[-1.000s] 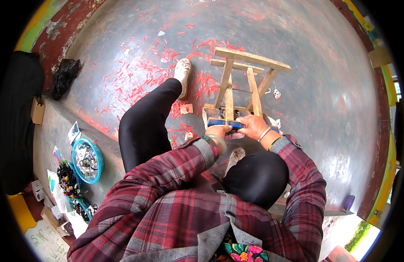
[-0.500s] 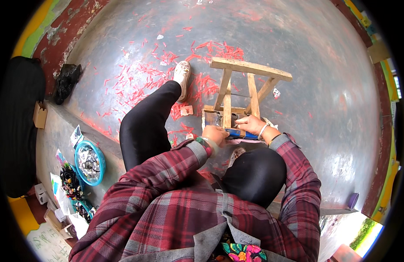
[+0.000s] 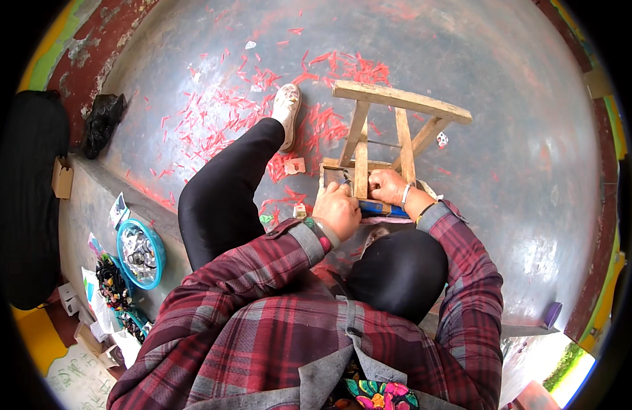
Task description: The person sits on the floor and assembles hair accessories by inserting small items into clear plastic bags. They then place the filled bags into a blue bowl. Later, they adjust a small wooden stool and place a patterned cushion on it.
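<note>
Here, the left hand (image 3: 337, 210) curls at the wooden frame (image 3: 401, 100), which sits beyond the right knee (image 3: 401, 277); the right hand (image 3: 390, 186) curls between its slats (image 3: 361, 171). I cannot tell what either holds; uneven pressure could perhaps tip the frame.

Wooden frame (image 3: 402, 101): bare pale timber, matt, scuffed. Blue strip (image 3: 387, 208) along the frame's near edge: smooth, slightly shiny, material uncertain. Bracelet (image 3: 405, 195): silver-toned metal, polished. Plaid shirt (image 3: 261, 335): woven cloth, matt. Black leggings (image 3: 223, 188): smooth cloth, faint sheen. Floor (image 3: 514, 178): concrete-like, smooth, semi-gloss. Basin (image 3: 161, 261): blue plastic. Bag (image 3: 102, 123): black plastic, crinkled, glossy. Box (image 3: 62, 178): brown cardboard, matt. Wall base (image 3: 83, 65): red paint, rough, flaking.
</note>
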A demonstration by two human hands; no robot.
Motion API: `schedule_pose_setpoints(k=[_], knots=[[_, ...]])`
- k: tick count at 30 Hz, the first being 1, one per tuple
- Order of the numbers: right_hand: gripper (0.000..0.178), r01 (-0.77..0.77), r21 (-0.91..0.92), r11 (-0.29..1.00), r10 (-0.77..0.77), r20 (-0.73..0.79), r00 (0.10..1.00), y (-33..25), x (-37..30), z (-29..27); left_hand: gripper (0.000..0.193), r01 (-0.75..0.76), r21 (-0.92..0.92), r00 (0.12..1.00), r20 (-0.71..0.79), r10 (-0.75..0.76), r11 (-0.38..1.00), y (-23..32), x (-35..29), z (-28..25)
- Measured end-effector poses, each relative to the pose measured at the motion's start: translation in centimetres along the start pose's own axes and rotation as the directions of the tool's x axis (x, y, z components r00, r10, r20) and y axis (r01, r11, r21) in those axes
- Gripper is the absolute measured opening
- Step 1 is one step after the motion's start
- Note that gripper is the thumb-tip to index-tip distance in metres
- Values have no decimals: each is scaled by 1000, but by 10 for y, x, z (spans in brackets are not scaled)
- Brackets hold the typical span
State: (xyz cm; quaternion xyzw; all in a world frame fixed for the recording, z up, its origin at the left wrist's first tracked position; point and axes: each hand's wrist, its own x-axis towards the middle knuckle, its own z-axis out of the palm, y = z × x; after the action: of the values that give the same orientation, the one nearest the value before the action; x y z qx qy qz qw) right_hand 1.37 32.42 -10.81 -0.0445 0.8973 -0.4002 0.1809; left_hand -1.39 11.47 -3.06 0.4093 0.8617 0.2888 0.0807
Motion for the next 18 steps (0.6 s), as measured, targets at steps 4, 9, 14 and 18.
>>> schedule_pose_setpoints(k=[4,9,14,18], knots=[[13,-26,-23,999,27,11,1000,10,2,6,11,-108,-83,976,-200,89,991,-12,-6,24],[19,-112,215,970,85,130,988,4,5,-7,10,90,-211,991,117,-66,973,-17,1,16],[19,-174,295,940,100,247,964,-3,6,-15,14,165,-258,981,138,-133,952,-19,8,16],[21,-9,-35,999,14,132,991,16,11,6,16,343,-249,921,280,-271,906,-21,5,20]])
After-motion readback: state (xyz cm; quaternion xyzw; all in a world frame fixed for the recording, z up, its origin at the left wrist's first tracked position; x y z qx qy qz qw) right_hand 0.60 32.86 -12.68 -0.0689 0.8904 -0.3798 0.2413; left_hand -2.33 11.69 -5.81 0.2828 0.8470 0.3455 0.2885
